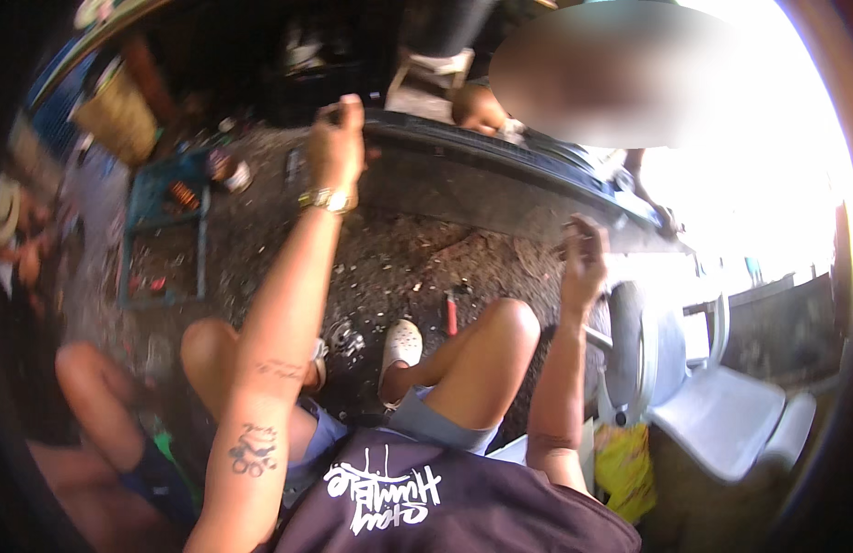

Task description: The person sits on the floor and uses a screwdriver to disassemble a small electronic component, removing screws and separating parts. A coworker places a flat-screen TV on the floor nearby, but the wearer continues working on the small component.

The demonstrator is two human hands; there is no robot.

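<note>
My left hand (338, 152), with a gold-coloured watch (330, 199) at the wrist, is raised in front of me with its fingers curled closed. It overlaps the left end of a long dark panel (482, 180). Whatever lies within those fingers is hidden. Below the panel's right part is my right hand (585, 258), smeared by motion, so its grip is unclear. Across the view the panel slants down to the right, its upper edge dark and its near face greyish. Another person's arm (640, 184) reaches down near the panel's right end.
A red-handled tool (451, 315) lies on the littered dirt floor by my white clog (403, 346). A teal crate (205, 249) stands to the left. At right are a grey plastic chair (721, 415) and a tyre (622, 346). Another person's knee (85, 378) is close at left.
</note>
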